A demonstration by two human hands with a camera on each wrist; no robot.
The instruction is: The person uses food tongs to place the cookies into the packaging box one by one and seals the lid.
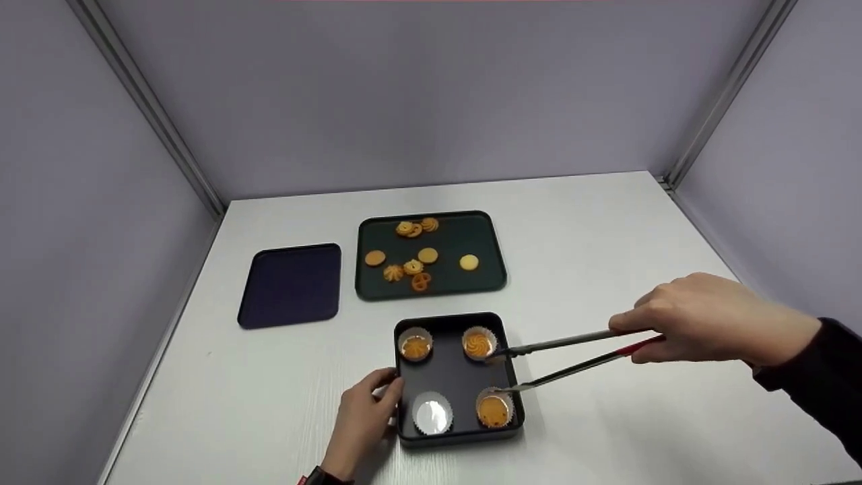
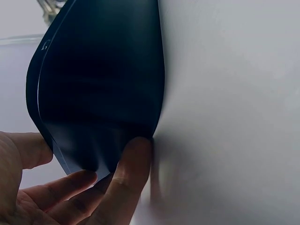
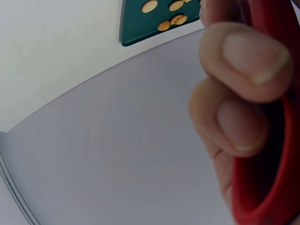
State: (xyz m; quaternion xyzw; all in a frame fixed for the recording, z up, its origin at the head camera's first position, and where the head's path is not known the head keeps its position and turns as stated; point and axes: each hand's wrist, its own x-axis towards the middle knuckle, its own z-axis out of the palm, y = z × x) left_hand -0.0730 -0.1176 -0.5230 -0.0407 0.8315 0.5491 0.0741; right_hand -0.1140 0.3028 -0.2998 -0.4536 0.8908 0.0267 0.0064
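A square black baking tin holds several white paper cups. Ridged cookies sit in its far left cup and far right cup. The near right cup contains a round cookie; the near left cup shows a bare shiny bottom. With bent fingertips, my left hand holds the tin's left wall, which also fills the left wrist view. My right hand grips metal tongs with red handles. Their tips are spread apart, near the two right cups, nothing visible between them.
Behind the tin lies a dark green tray with round, ridged and pretzel-shaped cookies. To its left is a dark blue tray with nothing on it. Grey panels enclose the white table at the back and sides.
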